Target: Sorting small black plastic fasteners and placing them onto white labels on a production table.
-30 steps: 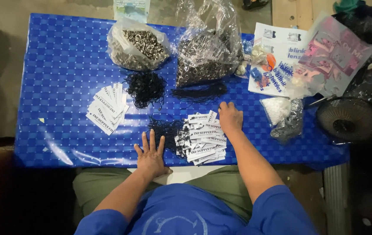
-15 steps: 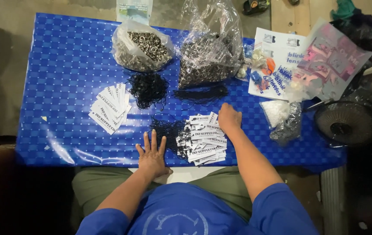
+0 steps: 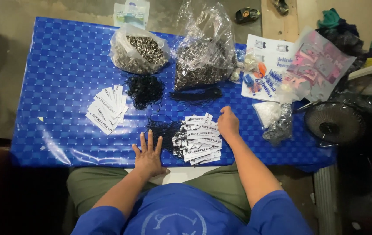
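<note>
The strung paper tags (image 3: 200, 139) lay heaped near the front edge of the blue checked table (image 3: 55, 78), black loops trailing left toward a tangle of black cord (image 3: 162, 129); the right hand (image 3: 228, 122) rested on the heap's upper right corner, fingers curled loosely, seemingly gripping nothing; the left hand (image 3: 149, 156) lay flat beside the cord, fingers spread wide. A fan of unstrung tags (image 3: 106, 109), another cord bundle (image 3: 144, 90) and a bag of metal eyelets (image 3: 139, 54) sat farther back, so part looked done and part remained.

Blue checked table (image 3: 55, 78), bare concrete floor (image 3: 3, 52), dim light.
</note>
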